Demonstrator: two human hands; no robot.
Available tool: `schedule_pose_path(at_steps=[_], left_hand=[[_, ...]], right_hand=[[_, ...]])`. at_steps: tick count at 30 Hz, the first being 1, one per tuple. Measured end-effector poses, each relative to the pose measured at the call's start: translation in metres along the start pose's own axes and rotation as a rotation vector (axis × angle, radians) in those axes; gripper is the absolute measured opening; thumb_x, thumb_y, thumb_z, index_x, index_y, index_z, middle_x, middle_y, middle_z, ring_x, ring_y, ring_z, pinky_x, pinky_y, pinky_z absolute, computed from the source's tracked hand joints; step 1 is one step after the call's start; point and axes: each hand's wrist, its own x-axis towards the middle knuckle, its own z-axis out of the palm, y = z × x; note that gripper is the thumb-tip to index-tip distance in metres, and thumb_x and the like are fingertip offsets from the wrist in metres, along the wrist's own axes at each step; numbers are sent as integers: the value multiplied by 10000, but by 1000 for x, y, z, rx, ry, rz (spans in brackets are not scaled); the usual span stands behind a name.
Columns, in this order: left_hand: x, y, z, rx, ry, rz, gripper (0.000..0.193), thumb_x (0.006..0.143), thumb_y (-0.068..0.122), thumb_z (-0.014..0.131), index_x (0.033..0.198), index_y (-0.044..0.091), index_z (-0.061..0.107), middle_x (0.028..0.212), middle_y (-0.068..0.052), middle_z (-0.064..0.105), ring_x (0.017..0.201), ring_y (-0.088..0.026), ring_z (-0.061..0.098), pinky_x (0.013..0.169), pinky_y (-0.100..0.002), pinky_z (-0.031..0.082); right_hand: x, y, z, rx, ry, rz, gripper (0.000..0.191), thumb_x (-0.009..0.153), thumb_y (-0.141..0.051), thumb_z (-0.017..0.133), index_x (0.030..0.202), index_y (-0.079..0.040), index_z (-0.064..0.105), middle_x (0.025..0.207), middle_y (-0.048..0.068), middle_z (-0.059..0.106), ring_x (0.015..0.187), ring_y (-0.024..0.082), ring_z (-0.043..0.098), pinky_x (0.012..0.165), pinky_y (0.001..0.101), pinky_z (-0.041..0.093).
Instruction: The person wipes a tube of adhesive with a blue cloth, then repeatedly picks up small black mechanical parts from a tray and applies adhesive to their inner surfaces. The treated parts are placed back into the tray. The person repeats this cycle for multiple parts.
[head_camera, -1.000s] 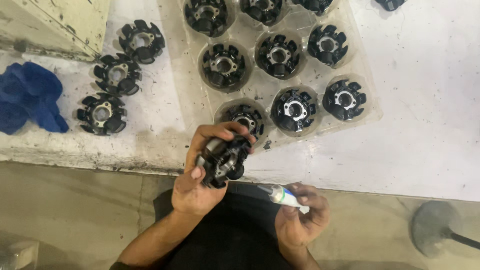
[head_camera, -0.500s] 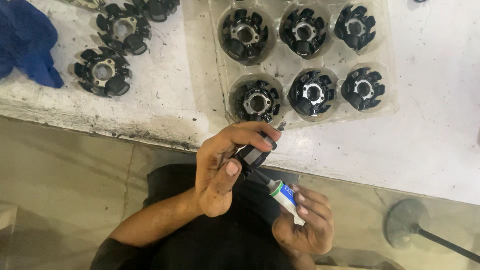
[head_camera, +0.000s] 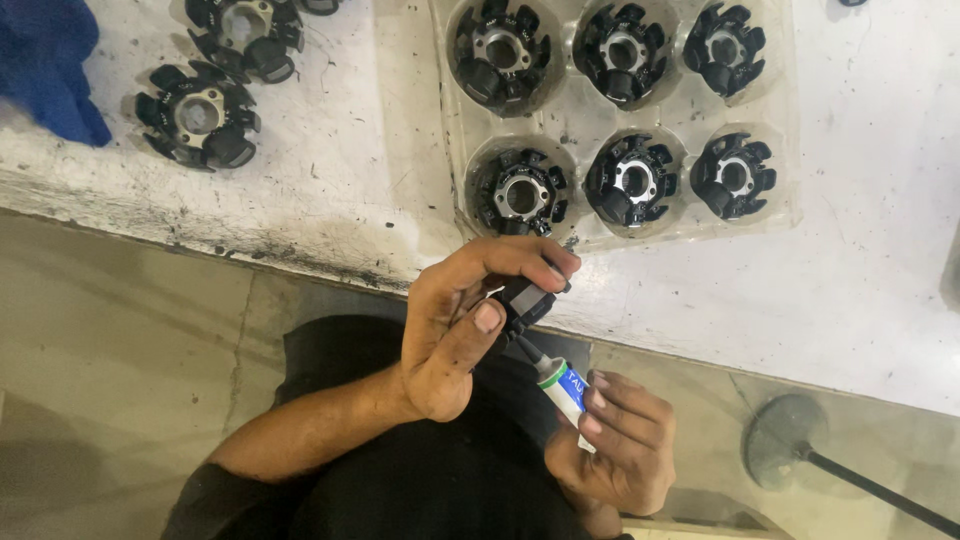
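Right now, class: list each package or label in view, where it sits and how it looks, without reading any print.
Tray: clear plastic blister pack on the white table, six round wells holding black parts.
Tube: small white tube with a blue and green label, in the right hand, below the table edge.

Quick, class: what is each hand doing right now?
Left hand: closed on a black stator part.
Right hand: closed on a small tube.

Light was even, moderately bright, from overhead. The white worktable (head_camera: 850, 280) looked washed out toward 2 o'clock. The clear plastic tray (head_camera: 575, 120) showed soft glare. Shadow pooled at 7 o'clock. Focus was slightly soft; hands mildly blurred.
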Motion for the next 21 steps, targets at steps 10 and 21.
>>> schedule_pose_path(at_steps=[10,21], left_hand=[[0,-4,-1,-22,31,-26,447,1166,360,498,1278,-64,584,1345,-231,621,1220,-207,603,1112,-331,465],[-4,-10,3,-305,153,-66,467,1093,390,627,1325,-2,522,1344,-234,567,1224,-286,601,1146,-452,523]], right_hand=[[1,-2,1,14,16,18,171,823,94,703,866,-8,572,884,152,647,867,287,701,768,455,693],[0,-2,2,-27,60,38,207,850,44,726,936,-27,552,915,126,620,902,279,676,758,420,687]])
